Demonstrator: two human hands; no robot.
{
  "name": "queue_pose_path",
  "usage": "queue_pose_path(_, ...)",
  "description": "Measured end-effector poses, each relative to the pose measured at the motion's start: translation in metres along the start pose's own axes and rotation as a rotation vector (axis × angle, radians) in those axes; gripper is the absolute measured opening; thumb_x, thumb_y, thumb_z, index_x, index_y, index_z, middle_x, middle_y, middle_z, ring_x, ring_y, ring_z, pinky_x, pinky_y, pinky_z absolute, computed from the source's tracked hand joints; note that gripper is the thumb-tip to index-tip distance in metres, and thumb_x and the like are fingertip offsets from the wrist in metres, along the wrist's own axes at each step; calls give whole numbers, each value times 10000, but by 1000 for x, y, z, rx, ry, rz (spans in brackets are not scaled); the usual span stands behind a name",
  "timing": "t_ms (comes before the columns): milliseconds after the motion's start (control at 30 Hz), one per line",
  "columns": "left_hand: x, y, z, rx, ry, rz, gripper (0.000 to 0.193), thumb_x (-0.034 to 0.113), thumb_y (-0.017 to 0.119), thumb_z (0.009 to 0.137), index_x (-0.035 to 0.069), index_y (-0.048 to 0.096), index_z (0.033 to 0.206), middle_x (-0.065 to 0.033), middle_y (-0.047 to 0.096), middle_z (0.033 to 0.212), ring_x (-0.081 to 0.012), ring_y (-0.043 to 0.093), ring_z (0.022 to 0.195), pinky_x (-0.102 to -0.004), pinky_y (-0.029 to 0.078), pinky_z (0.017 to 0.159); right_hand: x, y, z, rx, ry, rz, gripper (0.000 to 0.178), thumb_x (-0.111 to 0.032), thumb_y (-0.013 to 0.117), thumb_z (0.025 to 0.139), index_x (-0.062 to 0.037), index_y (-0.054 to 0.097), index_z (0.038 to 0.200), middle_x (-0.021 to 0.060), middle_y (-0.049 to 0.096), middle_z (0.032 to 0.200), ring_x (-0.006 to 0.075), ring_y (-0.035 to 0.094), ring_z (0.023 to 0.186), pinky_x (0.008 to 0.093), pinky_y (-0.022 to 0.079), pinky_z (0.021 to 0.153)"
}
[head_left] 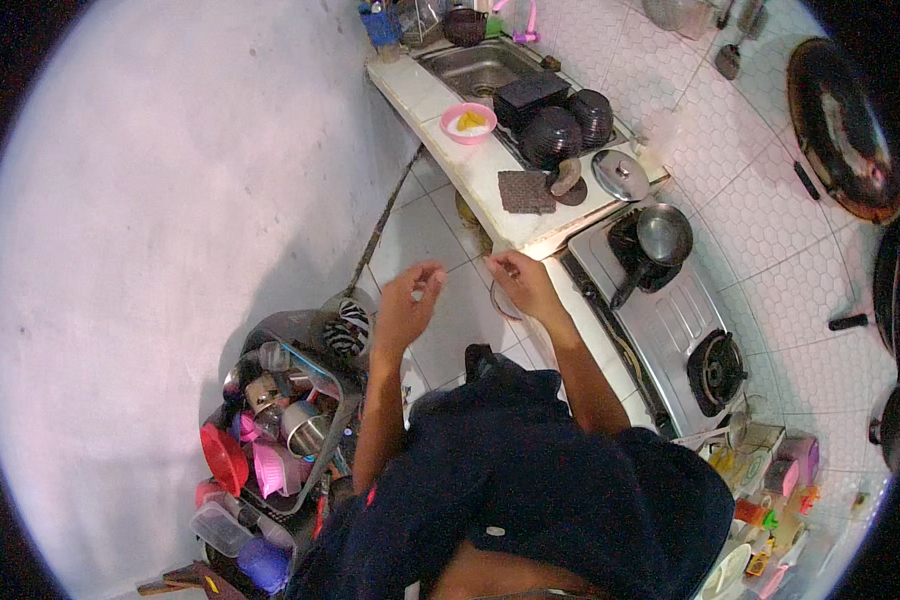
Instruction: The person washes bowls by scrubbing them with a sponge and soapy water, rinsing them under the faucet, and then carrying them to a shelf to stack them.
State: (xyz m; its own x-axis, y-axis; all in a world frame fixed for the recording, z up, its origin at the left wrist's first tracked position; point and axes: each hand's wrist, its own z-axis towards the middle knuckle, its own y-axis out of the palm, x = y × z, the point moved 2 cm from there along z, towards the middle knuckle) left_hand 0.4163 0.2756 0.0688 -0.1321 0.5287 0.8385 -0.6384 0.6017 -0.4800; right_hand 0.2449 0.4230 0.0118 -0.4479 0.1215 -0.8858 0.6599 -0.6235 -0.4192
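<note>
Both hands are raised in front of my body, over the tiled floor. My left hand (410, 303) has loosely bent fingers, with a gap showing between thumb and fingertips and nothing seen in it. Level with it, my right hand (523, 284) is beside the counter's near corner, its fingers loosely bent and a small gap by the thumb; no held thing shows. Slight blur softens the fingertips. Closest on the white counter (490, 205) are a brown woven mat (526, 192) and a pink bowl (468, 124) with something yellow in it.
Dark ribbed bowls (550, 137) and a metal lid (620, 175) stand near the sink (480, 67). A small saucepan (664, 234) sits on the two-burner stove (660, 310). A grey rack (345, 400) of dishes stands left. Pans (842, 130) hang on the right wall.
</note>
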Motion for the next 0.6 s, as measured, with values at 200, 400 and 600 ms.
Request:
queue_pose_path(200,-42,-12,103,37,-96,-187,277,267,596,958,18,651,1066,-95,708,915,-147,660,814,-275,512,720,-11,12,123,-17,15,156,252,-242,629,924,-4,648,1004,94,657,831,141,579,731,294,478,682)
queue_pose_path(400,-93,7,199,-174,-150,-128,269,268,619,942,33,669,1061,-99,705,910,-165,666,797,-291,525,670,21,21,200,61,66,135,291,-284,612,944,-3,653,1006,66,675,839,125,606,743,295,499,705)
queue_pose_path(600,-133,5,320,-348,26,-142,274,251,618,935,21,658,1077,-109,705,932,-215,675,801,-309,526,699,60,39,276,245,179,162,287,-281,610,947,-4,647,1014,53,678,848,119,609,759,302,505,710)
